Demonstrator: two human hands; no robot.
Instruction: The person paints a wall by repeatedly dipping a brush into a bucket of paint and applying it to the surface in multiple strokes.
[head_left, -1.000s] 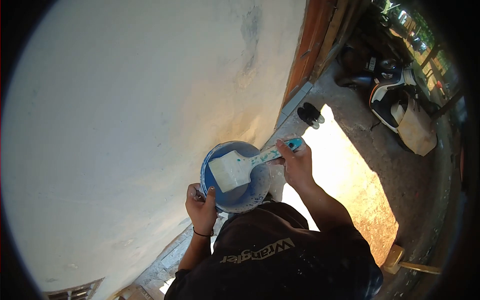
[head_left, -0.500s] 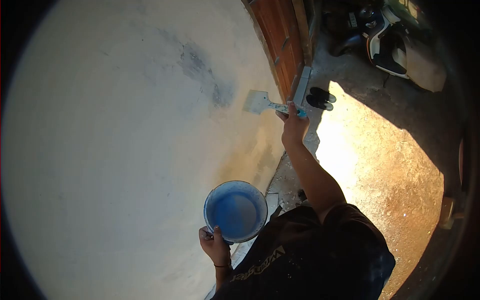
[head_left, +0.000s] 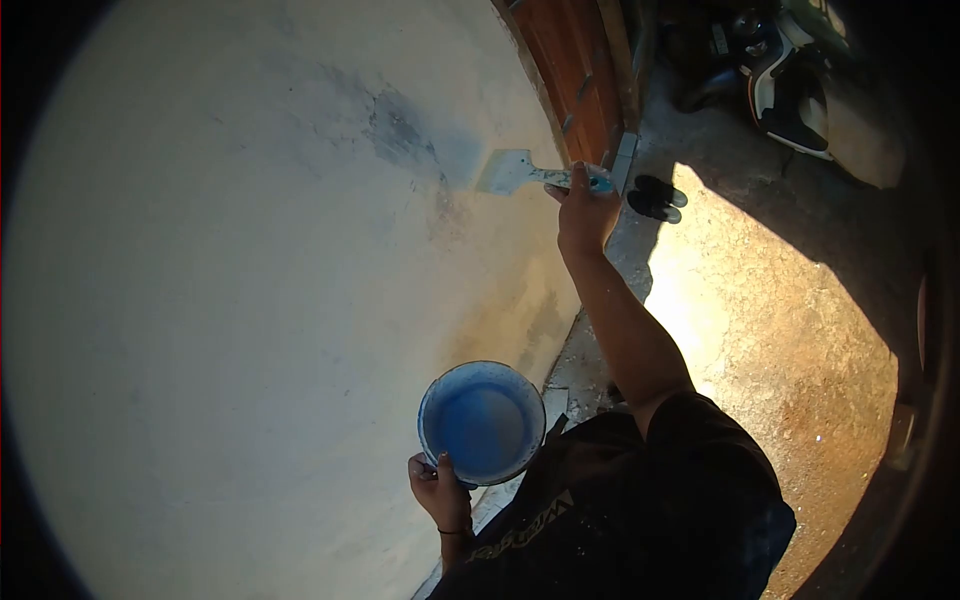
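Note:
My right hand (head_left: 587, 212) grips the handle of a wide, flat paintbrush (head_left: 508, 172), its thumb laid along the handle. Pale bristles point left at the whitish wall (head_left: 250, 300), close by a grey-blue patch. The handle's end is turquoise. Lower down, my left hand (head_left: 440, 492) is closed on the near edge of a round basin (head_left: 480, 372) with a blue inside, thumb over the rim. The basin is held in front of the wall, beside my dark shirt.
A brown wooden door (head_left: 565, 70) stands beyond the wall's edge. Dark shoes (head_left: 657, 199) lie on the floor near it, and a parked motorbike (head_left: 790, 90) is at the upper right. Sunlight falls across the rough floor (head_left: 790, 330).
My right hand and the paintbrush have moved up along the wall, with the brush now higher. The basin has shifted slightly right in view, as the whole scene has.

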